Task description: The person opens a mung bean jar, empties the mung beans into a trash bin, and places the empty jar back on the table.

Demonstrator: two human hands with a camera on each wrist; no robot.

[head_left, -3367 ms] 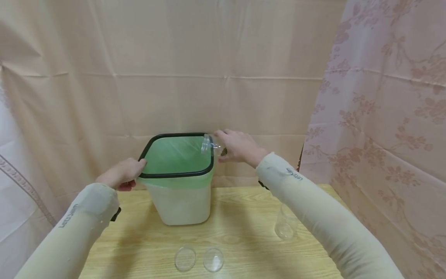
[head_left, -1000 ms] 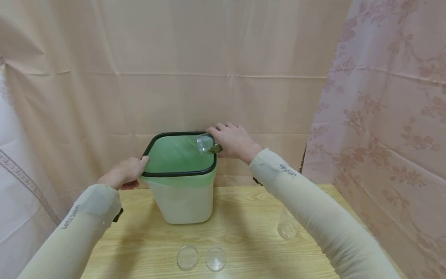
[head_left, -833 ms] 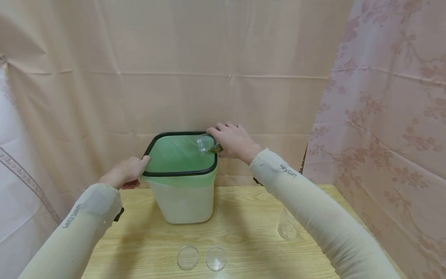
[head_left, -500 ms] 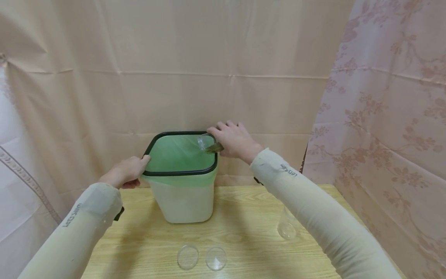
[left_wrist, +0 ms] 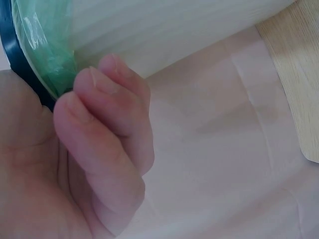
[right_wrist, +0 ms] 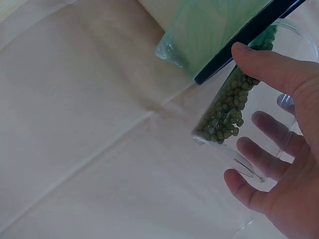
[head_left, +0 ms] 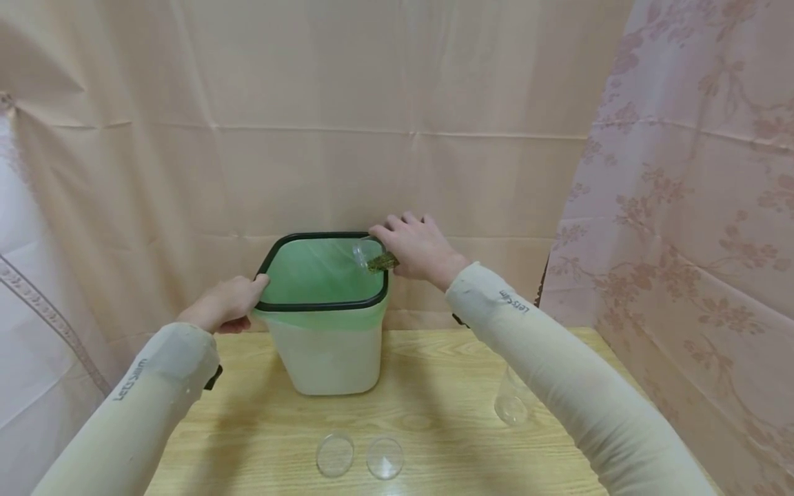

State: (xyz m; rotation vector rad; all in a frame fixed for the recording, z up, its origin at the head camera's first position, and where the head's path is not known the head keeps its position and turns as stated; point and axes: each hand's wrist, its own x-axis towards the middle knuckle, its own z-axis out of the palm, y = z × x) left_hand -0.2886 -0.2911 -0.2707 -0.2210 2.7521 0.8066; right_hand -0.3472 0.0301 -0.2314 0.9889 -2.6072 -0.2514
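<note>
A cream trash bin (head_left: 329,362) lined with a green plastic bag (head_left: 310,272) stands on the table, with a black rim (head_left: 322,306) round its top. My left hand (head_left: 226,303) grips the left side of that rim, fingers curled beneath it in the left wrist view. At the opposite side, my right hand (head_left: 418,251) holds a clear jar (right_wrist: 271,104) tipped on its side, its mouth inside the bin's opening. Green mung beans (right_wrist: 227,114) lie along the jar's lower wall, stretching from base to mouth.
Two clear round lids (head_left: 335,455) lie side by side near the table's front. A second clear jar (head_left: 511,406) stands at the right, partly behind my right sleeve. Beige curtain (head_left: 397,138) hangs behind the wooden table (head_left: 434,386).
My right hand has shifted slightly left and up, bringing the jar further over the rim. Inside it the beans have spread toward the mouth. The left hand keeps its grip on the rim.
</note>
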